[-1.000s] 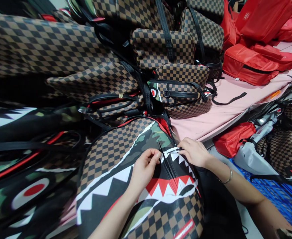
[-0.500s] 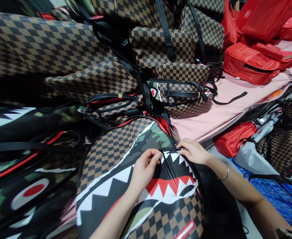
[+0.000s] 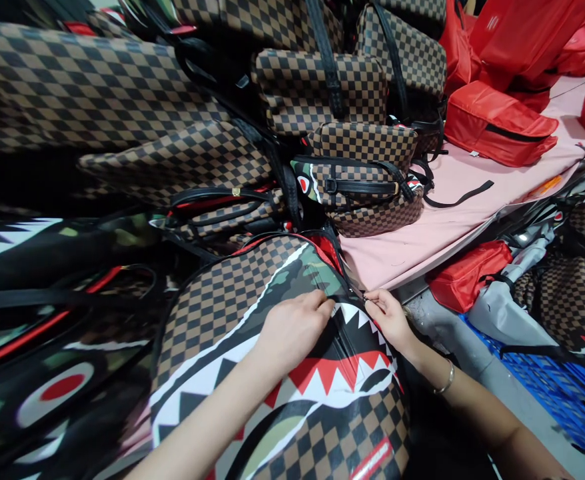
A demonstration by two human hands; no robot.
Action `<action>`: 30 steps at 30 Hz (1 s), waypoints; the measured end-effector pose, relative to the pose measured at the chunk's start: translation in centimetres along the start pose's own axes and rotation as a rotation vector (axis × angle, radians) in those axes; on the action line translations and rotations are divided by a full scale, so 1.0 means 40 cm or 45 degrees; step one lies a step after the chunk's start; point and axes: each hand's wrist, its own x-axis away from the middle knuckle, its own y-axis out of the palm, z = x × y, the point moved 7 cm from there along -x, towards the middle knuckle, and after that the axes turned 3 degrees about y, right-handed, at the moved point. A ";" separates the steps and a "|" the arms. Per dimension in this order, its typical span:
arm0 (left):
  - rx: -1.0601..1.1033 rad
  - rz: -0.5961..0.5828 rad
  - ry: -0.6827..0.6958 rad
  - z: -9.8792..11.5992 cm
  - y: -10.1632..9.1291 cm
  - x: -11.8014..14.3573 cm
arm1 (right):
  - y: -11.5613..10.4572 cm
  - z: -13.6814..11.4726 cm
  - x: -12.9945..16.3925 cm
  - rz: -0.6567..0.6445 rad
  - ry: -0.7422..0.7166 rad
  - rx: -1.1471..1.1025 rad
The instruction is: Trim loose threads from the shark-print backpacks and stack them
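Observation:
In front of me a checkered backpack (image 3: 211,293) lies tilted, its face printed with camouflage and a shark mouth of white teeth and red. My left hand (image 3: 297,327) rests over the upper edge of the printed mouth, its fingers curled closed; whatever they pinch is hidden beneath them. At the backpack's right edge my right hand (image 3: 387,319) pinches a small dark zipper pull (image 3: 365,298) between thumb and fingers. Red lining (image 3: 325,245) shows along the top seam, which stands partly open.
Several checkered bags (image 3: 322,87) are piled behind and to the left. A camouflage bag (image 3: 2,393) lies on the left. Red bags (image 3: 497,123) sit on the pink table cover (image 3: 452,173). To the right are a red pouch (image 3: 470,275), grey cloth and a blue crate (image 3: 532,380).
My left hand has turned over and moved slightly right, its back now facing up. My right hand has shifted slightly right. At the far right, a person's hand and a red bag have left view.

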 end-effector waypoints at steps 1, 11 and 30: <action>-0.100 -0.058 0.112 0.014 -0.007 -0.010 | -0.005 0.001 0.006 0.023 -0.009 -0.020; -0.204 -0.152 0.670 0.078 -0.005 -0.062 | -0.034 0.010 0.038 0.132 0.014 0.003; 0.759 0.377 -0.029 -0.088 0.034 0.001 | -0.012 -0.127 0.027 -0.119 -0.337 1.012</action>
